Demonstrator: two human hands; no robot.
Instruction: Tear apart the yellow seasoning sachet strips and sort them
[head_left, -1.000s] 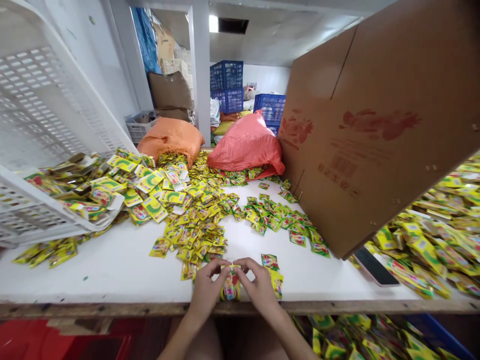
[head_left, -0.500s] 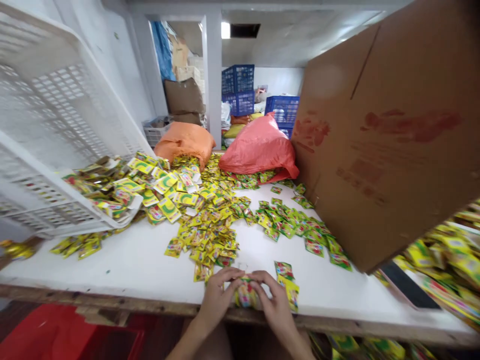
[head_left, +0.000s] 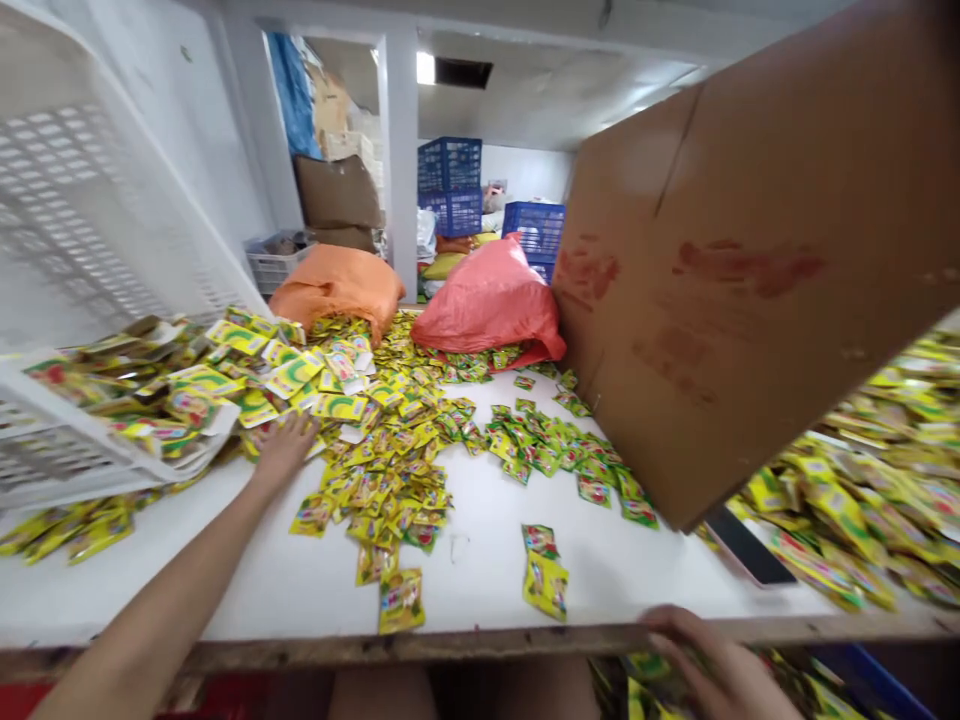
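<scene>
One white tabletop (head_left: 277, 580), front edge worn. One large brown cardboard box (head_left: 735, 270), red print blurred, its upper part cut off. One white perforated plastic basket (head_left: 112, 220), tipped on its side, cropped at left. Two plastic sacks, one coral-red (head_left: 491, 305), one orange (head_left: 337, 285), their contents mostly hidden. Left hand (head_left: 285, 445): fingers extended, slightly apart, on the near edge of a heap of small yellow-and-green card cartons (head_left: 232, 338), which lie under and just beyond the fingertips. Right hand (head_left: 705, 650): at the front edge, fingers half-curled, blurred and cropped; we cannot tell whether it holds anything. One black-screened phone (head_left: 750, 548), near the box's lower corner. Cartons overlap too much for us to count; likewise the glossy yellow sachets (head_left: 390, 475). Two overlapping sachets lie apart, one green-and-red (head_left: 540, 540), one yellow (head_left: 545, 588).
</scene>
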